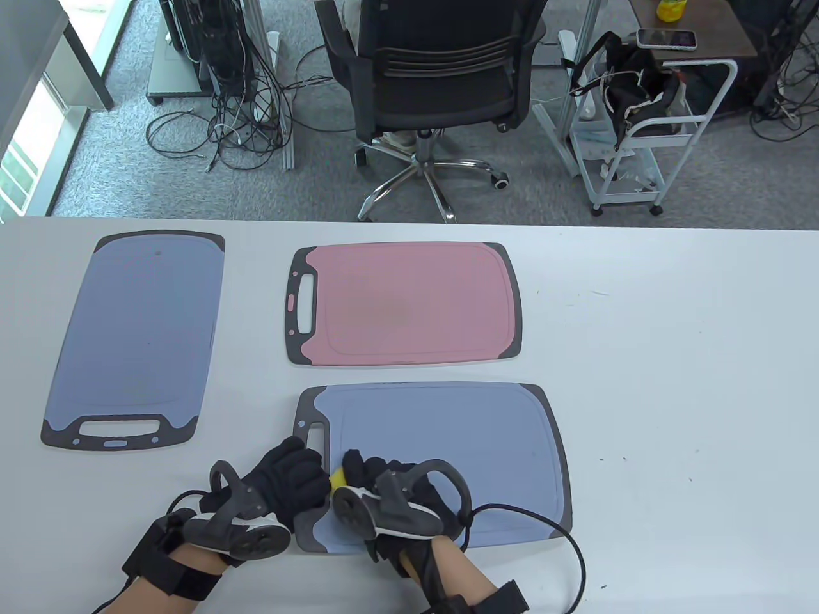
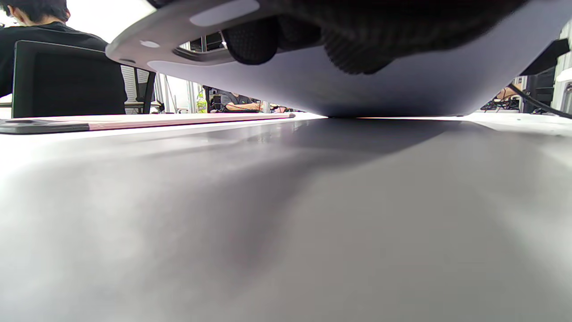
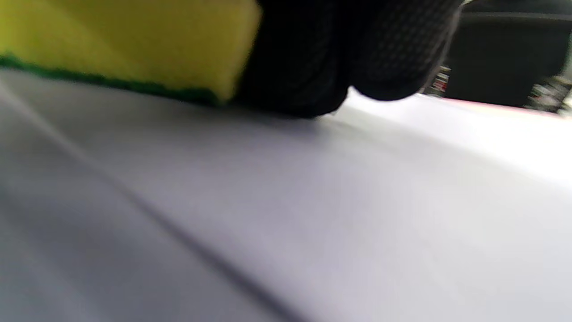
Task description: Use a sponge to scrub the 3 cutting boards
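Observation:
Three cutting boards lie on the white table: a blue one (image 1: pixel 134 339) at the left, a pink one (image 1: pixel 409 304) in the middle, and a second blue one (image 1: pixel 461 460) nearest me. My left hand (image 1: pixel 297 460) grips the near board's dark handle end. In the left wrist view its fingers (image 2: pixel 348 49) curl under that end, which is raised off the table (image 2: pixel 286 214). My right hand (image 1: pixel 358 470) holds a yellow sponge (image 1: pixel 338 476) on the board beside the handle. In the right wrist view, the sponge's green scrub side (image 3: pixel 125 44) is against the board surface (image 3: pixel 313 201), with my fingers (image 3: pixel 357 53) beside it.
Beyond the table's far edge stand a black office chair (image 1: pixel 441 77), a white cart (image 1: pixel 646 128) and tangled cables (image 1: pixel 237 128). The pink board's edge (image 2: pixel 178 120) shows low in the left wrist view, with a seated person (image 2: pixel 44 40) behind it.

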`<state>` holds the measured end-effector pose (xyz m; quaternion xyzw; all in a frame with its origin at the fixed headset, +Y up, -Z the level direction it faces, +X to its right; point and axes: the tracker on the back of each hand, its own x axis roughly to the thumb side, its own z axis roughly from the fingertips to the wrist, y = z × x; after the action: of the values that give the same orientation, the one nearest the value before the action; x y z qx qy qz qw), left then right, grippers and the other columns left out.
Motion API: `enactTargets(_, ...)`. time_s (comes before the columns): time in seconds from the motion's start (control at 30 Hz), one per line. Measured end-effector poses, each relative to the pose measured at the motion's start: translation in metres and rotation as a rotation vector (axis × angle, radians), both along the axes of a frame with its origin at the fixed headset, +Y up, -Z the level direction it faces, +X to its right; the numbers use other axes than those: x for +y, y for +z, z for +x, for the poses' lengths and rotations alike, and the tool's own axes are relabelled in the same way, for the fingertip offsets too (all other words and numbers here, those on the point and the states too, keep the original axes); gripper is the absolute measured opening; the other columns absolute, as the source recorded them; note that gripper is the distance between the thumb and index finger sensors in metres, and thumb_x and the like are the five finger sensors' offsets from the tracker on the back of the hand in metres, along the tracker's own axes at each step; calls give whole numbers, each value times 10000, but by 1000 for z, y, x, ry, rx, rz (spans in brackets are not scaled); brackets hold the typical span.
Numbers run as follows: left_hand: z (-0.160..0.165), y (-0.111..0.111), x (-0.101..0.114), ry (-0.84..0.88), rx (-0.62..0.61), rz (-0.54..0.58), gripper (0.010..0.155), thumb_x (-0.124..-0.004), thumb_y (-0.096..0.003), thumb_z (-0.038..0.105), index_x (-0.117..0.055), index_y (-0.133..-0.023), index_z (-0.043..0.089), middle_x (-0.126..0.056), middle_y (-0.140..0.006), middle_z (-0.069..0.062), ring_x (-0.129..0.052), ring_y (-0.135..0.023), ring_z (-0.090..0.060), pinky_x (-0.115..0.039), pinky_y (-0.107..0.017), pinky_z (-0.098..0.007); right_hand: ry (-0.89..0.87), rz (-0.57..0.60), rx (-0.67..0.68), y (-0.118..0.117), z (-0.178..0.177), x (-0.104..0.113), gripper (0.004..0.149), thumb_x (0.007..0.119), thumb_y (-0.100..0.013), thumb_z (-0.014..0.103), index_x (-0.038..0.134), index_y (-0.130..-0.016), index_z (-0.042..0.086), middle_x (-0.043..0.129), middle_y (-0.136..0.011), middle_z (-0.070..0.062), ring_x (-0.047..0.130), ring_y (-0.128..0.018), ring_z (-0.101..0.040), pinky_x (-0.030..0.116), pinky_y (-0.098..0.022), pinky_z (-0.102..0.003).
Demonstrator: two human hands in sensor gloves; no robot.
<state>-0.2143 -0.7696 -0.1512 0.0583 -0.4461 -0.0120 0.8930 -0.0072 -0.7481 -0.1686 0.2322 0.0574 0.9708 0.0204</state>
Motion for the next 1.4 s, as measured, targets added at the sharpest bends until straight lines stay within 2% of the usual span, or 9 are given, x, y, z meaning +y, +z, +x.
enactTargets(0.23, 0, -1, 0, -2, 0, -9, 465, -785, -645, 416, -507, -990, 272, -634, -988, 41, -669, -1040, -243, -499, -801, -589, 19, -33, -564, -6, 175, -26, 719, 687, -489, 575, 624, -1050, 129, 826, -723, -87, 901, -472, -172, 804, -424, -420)
enactTargets(0.33, 0, -1, 0, 1, 2, -13, 466, -781, -646, 417, -502, -991, 275, -630, -990, 44, -664, -1043, -242, -493, -803, -588, 55, -100, -716, -1, 218, -29, 723, 685, -499, 555, 610, -1052, 95, 823, -734, -113, 906, -480, -205, 795, -427, -442)
enactTargets(0.5, 0, -1, 0, 0, 3, -12, 465, -781, -646, 415, -503, -991, 273, -629, -990, 44, -663, -1043, -244, -494, -803, -588, 88, -55, -530, -7, 174, -23, 722, 680, -499, 548, 616, -1039, 73, 832, -721, -122, 913, -471, -194, 807, -420, -432)
enactTargets(0.7, 0, -1, 0, -4, 4, -12, 466, -785, -644, 416, -508, -990, 273, -637, -988, 46, -673, -1040, -244, -504, -801, -587, 40, 29, 34, 7, 2, -1, 724, 666, -497, 576, 604, -1051, 115, 821, -725, -92, 900, -479, -169, 807, -433, -416)
enactTargets(0.8, 0, 0, 0, -1, 5, -1, 463, -788, -643, 417, -512, -985, 272, -643, -987, 42, -678, -1039, -243, -512, -800, -585, 41, 67, 142, 17, -40, 5, 723, 678, -492, 565, 622, -1042, 99, 834, -716, -95, 909, -476, -177, 811, -433, -425)
enactTargets(0.9, 0, -1, 0, -1, 5, -9, 465, -788, -646, 414, -510, -990, 271, -639, -991, 43, -674, -1042, -244, -507, -800, -588, 60, 49, 117, 13, -24, 3, 724, 642, -499, 595, 583, -1064, 146, 812, -747, -57, 898, -501, -143, 811, -451, -396)
enactTargets(1.23, 0, -1, 0, -11, 6, -12, 470, -783, -648, 414, -499, -994, 272, -627, -994, 44, -661, -1046, -244, -495, -801, -590, 41, -68, -653, 6, 205, -30, 722, 674, -495, 565, 599, -1057, 118, 814, -739, -98, 898, -487, -185, 797, -435, -433)
enactTargets(1.33, 0, -2, -1, -11, 8, -21, 471, -778, -648, 415, -493, -995, 273, -621, -997, 31, -654, -1049, -245, -488, -803, -590, 5, -96, -692, 8, 213, -30, 722, 696, -498, 549, 601, -1058, 103, 811, -742, -120, 898, -490, -204, 791, -435, -447)
enactTargets(1.4, 0, -2, -1, -12, 10, -19, 472, -780, -648, 412, -494, -996, 273, -621, -997, 32, -654, -1050, -246, -488, -803, -590, 92, -56, -625, 5, 190, -27, 721, 674, -502, 544, 602, -1047, 78, 819, -733, -123, 905, -483, -196, 801, -431, -438)
